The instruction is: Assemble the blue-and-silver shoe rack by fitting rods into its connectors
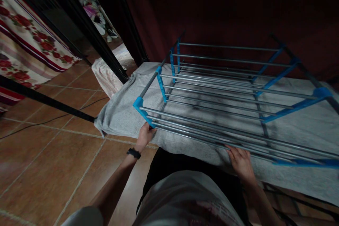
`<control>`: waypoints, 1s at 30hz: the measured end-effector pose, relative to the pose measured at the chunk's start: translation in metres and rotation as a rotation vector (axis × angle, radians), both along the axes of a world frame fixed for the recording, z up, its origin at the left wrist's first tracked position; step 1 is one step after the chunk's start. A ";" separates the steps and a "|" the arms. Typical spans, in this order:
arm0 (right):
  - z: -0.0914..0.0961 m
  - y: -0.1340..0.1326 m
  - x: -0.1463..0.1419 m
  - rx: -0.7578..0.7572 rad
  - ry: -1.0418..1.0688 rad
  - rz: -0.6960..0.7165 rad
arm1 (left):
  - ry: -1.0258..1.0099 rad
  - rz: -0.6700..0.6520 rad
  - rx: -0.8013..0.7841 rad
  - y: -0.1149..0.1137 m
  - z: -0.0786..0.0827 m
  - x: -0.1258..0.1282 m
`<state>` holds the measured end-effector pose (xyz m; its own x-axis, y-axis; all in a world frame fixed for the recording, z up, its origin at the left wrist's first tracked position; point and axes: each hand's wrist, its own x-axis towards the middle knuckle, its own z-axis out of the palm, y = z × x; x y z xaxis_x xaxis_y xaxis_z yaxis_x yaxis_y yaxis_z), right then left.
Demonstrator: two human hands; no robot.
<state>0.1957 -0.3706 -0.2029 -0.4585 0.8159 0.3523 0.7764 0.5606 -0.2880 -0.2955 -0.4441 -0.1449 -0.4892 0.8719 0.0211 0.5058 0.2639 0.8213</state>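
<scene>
Rack (230,84), near edge in both hands (145,136) (240,160)

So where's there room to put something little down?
There's bare room on the left end of the grey cloth, between the rack and the low black pole, and on the tiled floor between the left arm and the cable. It's crowded along the rack's front, with close bars plus the left hand and right hand.
</scene>
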 end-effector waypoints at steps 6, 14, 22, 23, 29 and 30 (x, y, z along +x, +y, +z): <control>-0.002 0.001 0.004 -0.010 0.003 -0.017 | -0.048 0.004 0.017 -0.003 0.006 0.005; -0.003 0.000 0.007 -0.049 -0.010 -0.015 | -0.066 0.028 0.010 -0.001 0.008 0.006; -0.001 0.000 0.007 -0.071 0.019 -0.017 | -0.121 0.002 0.002 0.002 0.009 0.003; -0.001 0.000 0.007 -0.074 0.025 -0.020 | -0.130 -0.007 -0.002 0.002 0.008 0.002; 0.002 0.000 0.008 -0.088 0.024 0.000 | -0.195 -0.125 -0.066 0.005 0.009 -0.009; 0.004 0.000 0.008 -0.091 0.019 0.008 | -0.206 -0.152 -0.082 0.006 0.010 -0.012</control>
